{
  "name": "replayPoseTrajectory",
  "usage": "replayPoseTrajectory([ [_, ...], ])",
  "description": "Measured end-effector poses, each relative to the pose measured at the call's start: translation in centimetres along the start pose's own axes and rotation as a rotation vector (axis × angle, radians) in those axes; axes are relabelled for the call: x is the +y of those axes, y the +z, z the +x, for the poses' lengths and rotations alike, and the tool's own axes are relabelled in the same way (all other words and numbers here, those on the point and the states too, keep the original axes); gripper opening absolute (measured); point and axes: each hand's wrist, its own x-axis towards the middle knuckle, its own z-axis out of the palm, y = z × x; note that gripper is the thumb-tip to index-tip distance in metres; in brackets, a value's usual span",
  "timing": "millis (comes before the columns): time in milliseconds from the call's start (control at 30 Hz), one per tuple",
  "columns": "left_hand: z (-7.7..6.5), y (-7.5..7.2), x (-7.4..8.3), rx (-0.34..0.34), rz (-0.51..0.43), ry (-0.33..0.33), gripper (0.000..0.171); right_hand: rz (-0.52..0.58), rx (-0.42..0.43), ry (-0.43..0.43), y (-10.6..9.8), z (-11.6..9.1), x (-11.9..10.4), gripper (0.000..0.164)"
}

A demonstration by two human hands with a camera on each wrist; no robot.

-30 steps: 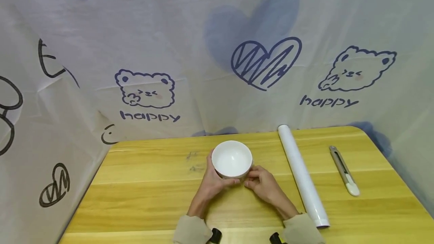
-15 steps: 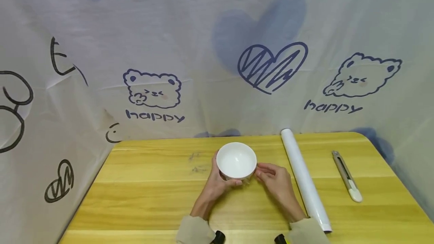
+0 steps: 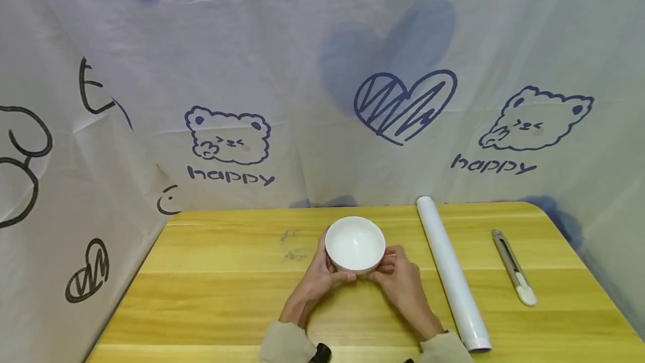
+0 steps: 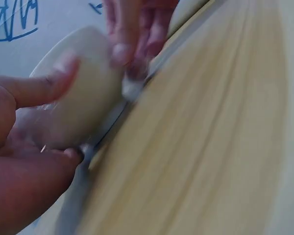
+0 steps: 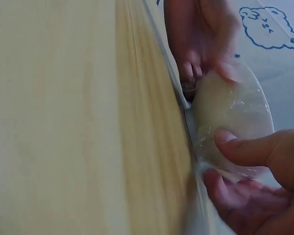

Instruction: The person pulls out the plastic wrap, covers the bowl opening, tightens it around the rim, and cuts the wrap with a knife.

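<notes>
A white bowl [image 3: 355, 244] is held between both hands above the table, its mouth facing up toward the head camera. My left hand [image 3: 317, 278] grips its left side, thumb across the front. My right hand [image 3: 403, 283] holds the lower right side, with the thumb on the outer wall and curled fingers underneath. Clear plastic film [image 5: 237, 105], wrinkled and shiny, covers the bowl's outside in the right wrist view. The left wrist view is blurred, showing the bowl [image 4: 93, 93] tilted between the two hands. Nothing shows inside the bowl.
On the wooden table [image 3: 216, 301], a long white roll [image 3: 452, 273] lies to the right of my right hand. Farther right is a utility knife [image 3: 514, 268], its blade not visible. A printed cloth [image 3: 312, 144] hangs behind the table and along its sides.
The right hand first moved a little right, away from the bowl, with film at its fingertips, then came back against the bowl's side. The left hand kept its grip throughout.
</notes>
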Motion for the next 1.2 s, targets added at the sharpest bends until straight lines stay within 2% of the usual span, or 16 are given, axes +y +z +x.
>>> replayPoseTrajectory([
  [100,-0.3,-0.3,0.5,-0.023,0.059,0.010,0.111,-0.046,0.020,-0.006,-0.4,0.0,0.1,0.051],
  [200,-0.4,-0.3,1.0,0.058,0.252,0.052,0.103,-0.035,-0.002,0.006,-0.8,0.1,0.1,0.054],
  [267,-0.3,-0.2,1.3,0.103,0.303,0.051,0.102,0.048,-0.038,0.039,-1.0,0.2,0.1,0.056],
  [333,-0.2,-0.1,1.4,0.127,0.291,0.045,0.102,0.158,-0.057,0.098,-1.0,0.3,0.0,0.058],
  [467,0.0,0.1,1.3,0.111,0.179,0.030,0.103,0.379,-0.065,0.229,-0.9,0.5,-0.2,0.061],
  [633,0.3,0.2,1.1,0.097,0.138,0.018,0.103,0.598,-0.089,0.314,-1.1,0.4,-0.1,0.066],
  [767,0.5,0.1,0.8,0.074,0.085,0.001,0.104,0.698,-0.127,0.356,-1.3,0.3,0.2,0.062],
  [867,0.7,0.0,0.6,0.051,0.062,-0.015,0.104,0.674,-0.147,0.346,-1.3,0.3,0.6,0.057],
  [1000,0.8,-0.1,0.2,0.011,0.058,-0.022,0.103,0.557,-0.141,0.308,-1.1,0.4,1.2,0.049],
  [1200,0.6,-0.4,-0.2,-0.009,0.070,0.001,0.102,0.181,-0.092,0.181,-1.3,0.4,1.4,0.044],
])
